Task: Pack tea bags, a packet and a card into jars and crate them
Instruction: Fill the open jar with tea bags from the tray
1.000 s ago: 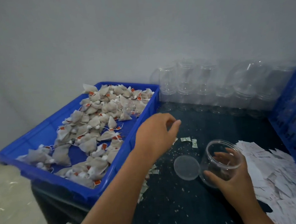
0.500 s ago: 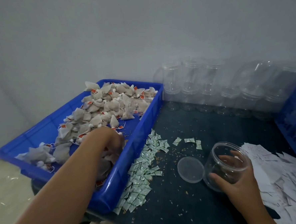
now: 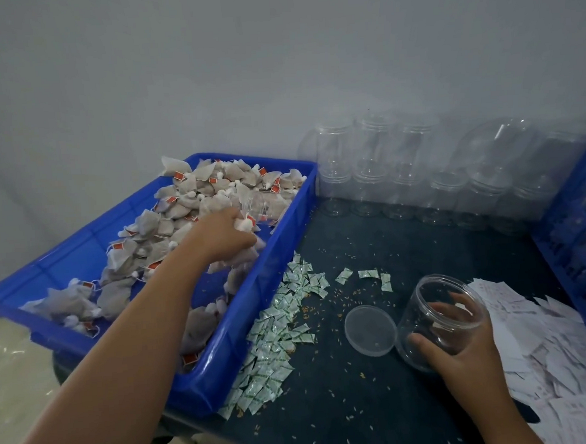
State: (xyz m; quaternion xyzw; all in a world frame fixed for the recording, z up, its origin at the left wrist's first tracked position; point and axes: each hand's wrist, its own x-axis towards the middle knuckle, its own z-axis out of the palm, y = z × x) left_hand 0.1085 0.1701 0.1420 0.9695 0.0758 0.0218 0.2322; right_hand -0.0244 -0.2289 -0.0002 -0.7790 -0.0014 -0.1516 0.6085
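Tea bags (image 3: 242,255) gripped in left hand (image 3: 222,234)

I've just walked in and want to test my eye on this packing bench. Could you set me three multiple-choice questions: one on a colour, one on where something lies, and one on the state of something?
1. What colour is the tray that holds the tea bags?
A. Red
B. Blue
C. Green

2. Where does the loose lid lie?
A. On the dark table, just left of the held jar
B. Inside the tray
C. On the floor

3. How is the jar in the right hand?
A. Capped and upright
B. Uncapped and tilted
C. Lying flat among the tea bags

Answers:
1 B: the tray's walls are bright blue.
2 A: the lid lies flat on the table beside the jar.
3 B: the jar's open mouth slants, and the lid lies apart from it.
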